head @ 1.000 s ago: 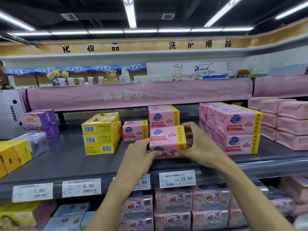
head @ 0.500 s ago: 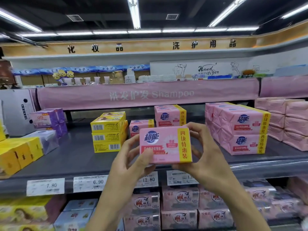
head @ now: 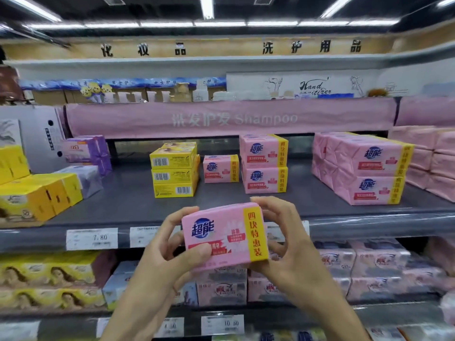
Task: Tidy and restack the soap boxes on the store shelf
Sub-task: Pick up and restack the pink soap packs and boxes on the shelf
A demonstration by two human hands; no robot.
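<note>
I hold a pink soap box with a yellow side band in front of the grey shelf's front edge, off the shelf. My left hand grips its left end, thumb across the front. My right hand grips its right end, fingers curled over the top. On the shelf behind stand a two-high stack of the same pink boxes, a single pink box to its left, and a bigger pink stack at the right.
A three-high stack of yellow boxes stands left of the pink ones. Purple boxes and yellow boxes fill the shelf's left end. Plain pink packs sit far right. Price tags line the shelf edge; more soap fills the lower shelf.
Both hands lifted the pink box off the shelf's front and drew it back and down toward me. The view tilted down slightly.
</note>
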